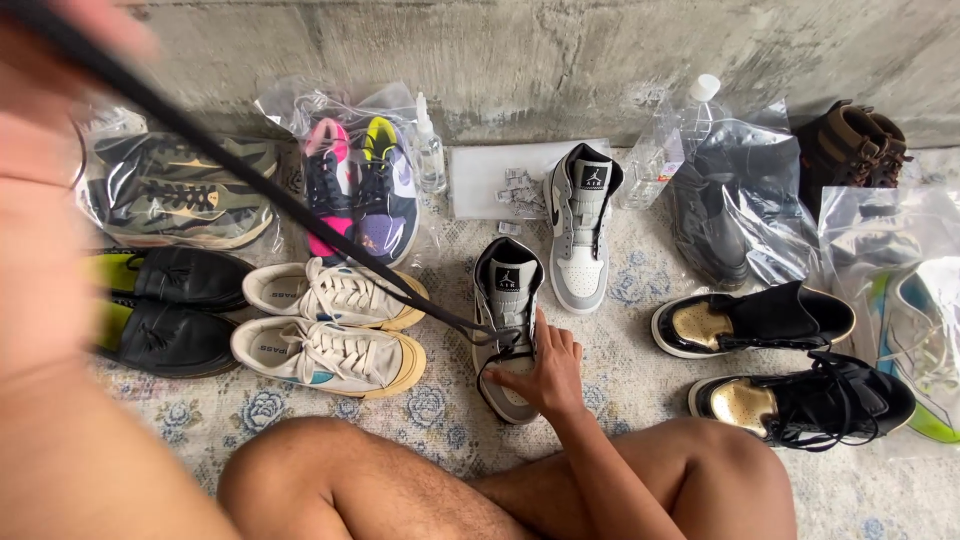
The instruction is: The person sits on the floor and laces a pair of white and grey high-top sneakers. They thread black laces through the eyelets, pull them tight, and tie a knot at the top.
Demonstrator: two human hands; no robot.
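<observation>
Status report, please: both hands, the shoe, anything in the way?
Right hand pressing on grey high-top sneaker. Left hand raised near camera, blurred, pulling black lace taut. White sneakers lie close beside, not touching.

Glossy black-gold shoes (pixel 752 322); rough concrete wall (pixel 560 60).

Right hand (pixel 543 372) flat on grey sneaker (pixel 507 320), fingers (pixel 541 335) on its laces. Black lace (pixel 300 212) runs taut from that sneaker up-left to left hand (pixel 40 200), blurred, close to camera. Matching grey sneaker (pixel 580 225) just beyond right hand. White pair (pixel 330 325) to its left, black-gold pair (pixel 780 360) to its right.
</observation>
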